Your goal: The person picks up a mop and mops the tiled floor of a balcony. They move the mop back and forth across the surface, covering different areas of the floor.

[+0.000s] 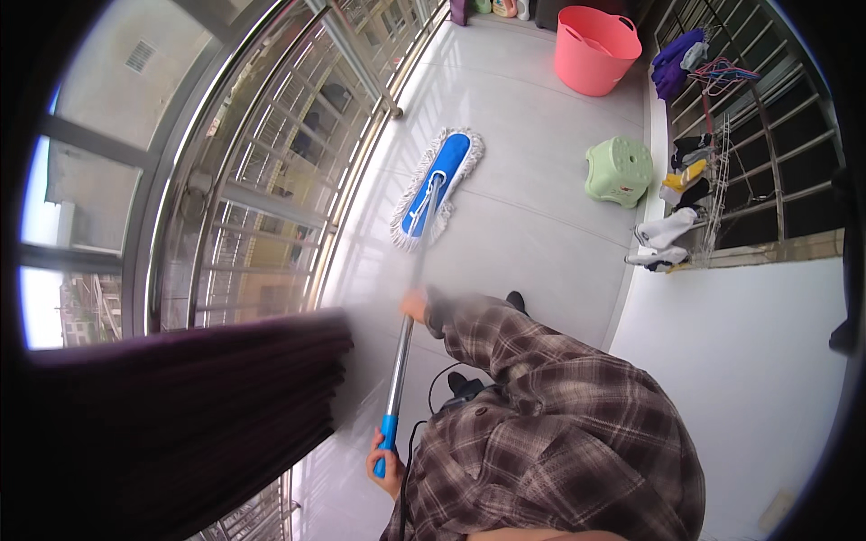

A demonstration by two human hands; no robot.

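Observation:
A flat dust mop rests on the grey tiled floor (pixel 541 155), its blue mop head (pixel 452 154) edged with a white string fringe (pixel 477 145). A metal pole (pixel 400 362) runs from the head back towards me. My right hand (pixel 414 306), slightly blurred, is wrapped around the pole partway along. My left hand (pixel 385 466) grips the blue handle sleeve (pixel 388 431) at the pole's near end. The plaid sleeve (pixel 504 331) of my right arm reaches across in front of my body.
Metal railing (pixel 270 169) lines the left, with a dark purple curtain (pixel 203 412) nearer me. A green plastic stool (pixel 619 169) and a pink tub (pixel 595 57) stand along the right. Socks (pixel 666 230) and hangers (pixel 724 74) hang by the window grille. Several bottles (pixel 504 7) stand at the far end.

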